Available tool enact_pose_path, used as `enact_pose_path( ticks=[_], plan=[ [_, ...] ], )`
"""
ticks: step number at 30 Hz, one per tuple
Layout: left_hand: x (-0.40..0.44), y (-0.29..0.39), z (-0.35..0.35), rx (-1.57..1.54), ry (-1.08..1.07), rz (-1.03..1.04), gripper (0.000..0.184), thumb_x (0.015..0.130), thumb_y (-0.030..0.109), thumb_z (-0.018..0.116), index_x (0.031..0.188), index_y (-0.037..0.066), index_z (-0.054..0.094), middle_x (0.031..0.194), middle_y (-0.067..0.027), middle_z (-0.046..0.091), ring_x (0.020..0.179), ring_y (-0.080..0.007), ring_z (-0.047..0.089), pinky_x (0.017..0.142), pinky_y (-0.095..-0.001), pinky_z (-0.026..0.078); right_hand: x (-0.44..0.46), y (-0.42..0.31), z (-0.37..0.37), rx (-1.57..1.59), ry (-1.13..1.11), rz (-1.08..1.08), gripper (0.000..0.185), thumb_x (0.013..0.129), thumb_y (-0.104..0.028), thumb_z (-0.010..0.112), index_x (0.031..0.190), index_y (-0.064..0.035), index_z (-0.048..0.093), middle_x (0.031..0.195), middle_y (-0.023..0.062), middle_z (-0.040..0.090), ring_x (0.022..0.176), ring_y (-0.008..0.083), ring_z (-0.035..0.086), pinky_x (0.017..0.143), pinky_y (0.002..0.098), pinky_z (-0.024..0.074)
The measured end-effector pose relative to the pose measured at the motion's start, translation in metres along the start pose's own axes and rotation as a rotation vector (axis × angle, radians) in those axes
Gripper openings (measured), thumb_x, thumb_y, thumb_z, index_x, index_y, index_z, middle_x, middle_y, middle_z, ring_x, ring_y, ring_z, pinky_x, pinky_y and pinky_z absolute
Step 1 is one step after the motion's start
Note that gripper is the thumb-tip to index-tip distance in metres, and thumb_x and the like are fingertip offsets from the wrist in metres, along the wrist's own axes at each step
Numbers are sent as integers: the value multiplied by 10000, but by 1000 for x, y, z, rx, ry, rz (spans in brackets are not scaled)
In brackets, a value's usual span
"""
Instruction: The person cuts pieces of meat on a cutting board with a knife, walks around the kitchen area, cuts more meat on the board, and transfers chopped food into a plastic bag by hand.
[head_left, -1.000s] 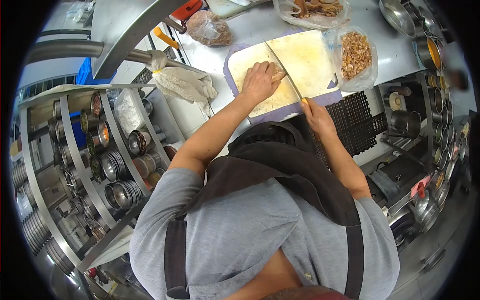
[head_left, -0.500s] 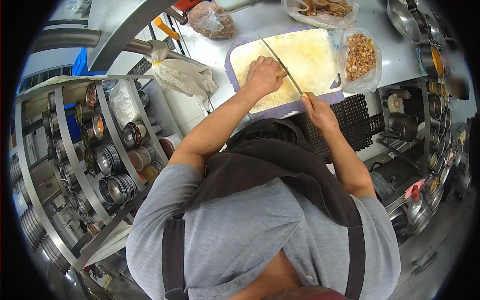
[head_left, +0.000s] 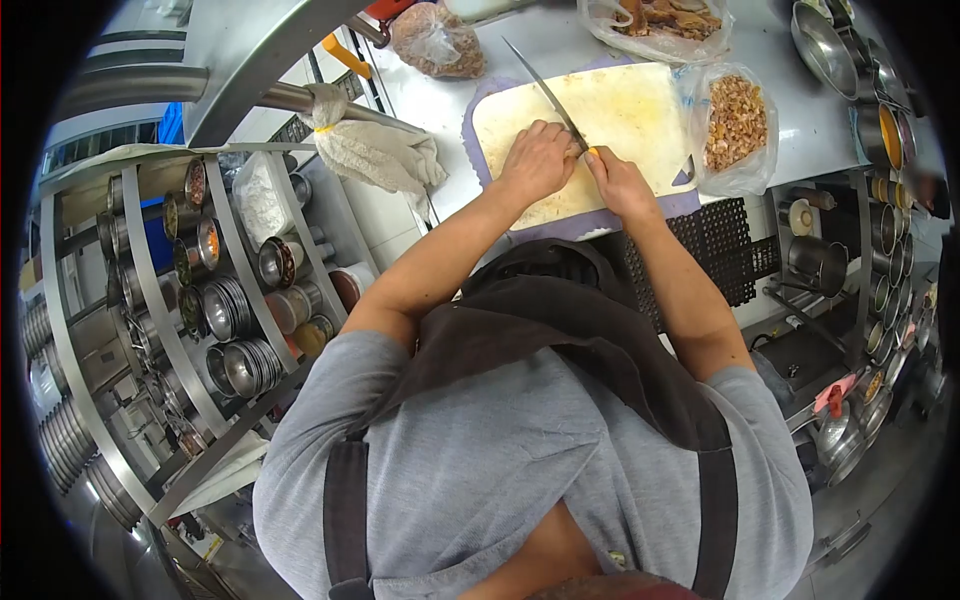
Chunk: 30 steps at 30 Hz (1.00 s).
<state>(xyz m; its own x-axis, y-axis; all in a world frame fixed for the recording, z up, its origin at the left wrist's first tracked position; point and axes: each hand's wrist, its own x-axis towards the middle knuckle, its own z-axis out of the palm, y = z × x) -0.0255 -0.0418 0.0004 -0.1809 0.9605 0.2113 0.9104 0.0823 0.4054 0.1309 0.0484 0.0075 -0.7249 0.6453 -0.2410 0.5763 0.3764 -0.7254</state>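
My right hand grips a long kitchen knife by its yellow handle, with the blade pointing up and to the left over the board. Beside the blade, my left hand has its fingers curled down on the pale cutting board. A small brownish piece of food, mostly hidden now, is under those fingertips. Both hands are close together, the knife's heel end between them. Beneath the board lies a purple cloth. Right of the board sits an open plastic bag of diced brownish pieces.
A bag of brown chunks stands behind the board, and a tied bag of minced-looking food lies back left. A towel hangs from a rail at left. Metal bowls stand at right. Shelves with metal containers flank my left.
My right hand and the knife have moved up and left, toward my left hand. The brown piece showed more clearly before. The whole view has shifted slightly.
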Motion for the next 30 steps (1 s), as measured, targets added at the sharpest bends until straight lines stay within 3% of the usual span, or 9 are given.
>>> enact_pose_path(
  ticks=[7,9,15,22,25,30],
  plan=[
    [-9,0,-13,-39,37,-114,304,771,241,689,984,30,637,1061,-117,602,1043,-290,538,887,-409,454,-24,0,-17,6,-14,-7,383,997,-370,450,1143,-41,579,839,310,637,829,480,618,735,526,477],
    [-9,-3,-13,-32,11,-53,280,779,218,708,953,9,639,1007,-135,625,949,-336,569,827,-429,482,-33,-3,-25,28,-34,-8,372,998,-360,451,1137,-41,580,834,311,635,827,479,617,732,531,473],
    [-4,-1,-7,-3,-12,-27,201,780,177,660,915,29,645,943,-126,631,922,-322,566,807,-419,486,-39,-3,-29,-62,-130,3,358,995,-350,457,1090,-30,583,820,299,639,824,481,614,729,538,468],
    [-5,-3,-3,-16,-46,16,192,784,164,629,919,27,638,943,-129,631,941,-327,564,809,-419,485,-16,-3,0,-74,-71,3,353,998,-355,442,1069,-31,564,794,298,635,793,481,613,720,550,467],
    [-4,-1,-8,-21,77,21,216,784,152,633,951,15,627,956,-133,637,969,-340,566,820,-431,481,-14,-5,-4,-50,-36,1,359,1002,-359,429,1055,-29,560,794,296,635,782,481,612,715,553,465],
    [-15,-6,-17,-195,64,-148,184,772,78,624,941,7,609,951,-165,618,917,-339,565,844,-435,467,-17,-3,-2,-32,-29,-41,376,1005,-366,419,1068,-23,561,797,297,633,783,478,610,708,552,462]
  ],
)
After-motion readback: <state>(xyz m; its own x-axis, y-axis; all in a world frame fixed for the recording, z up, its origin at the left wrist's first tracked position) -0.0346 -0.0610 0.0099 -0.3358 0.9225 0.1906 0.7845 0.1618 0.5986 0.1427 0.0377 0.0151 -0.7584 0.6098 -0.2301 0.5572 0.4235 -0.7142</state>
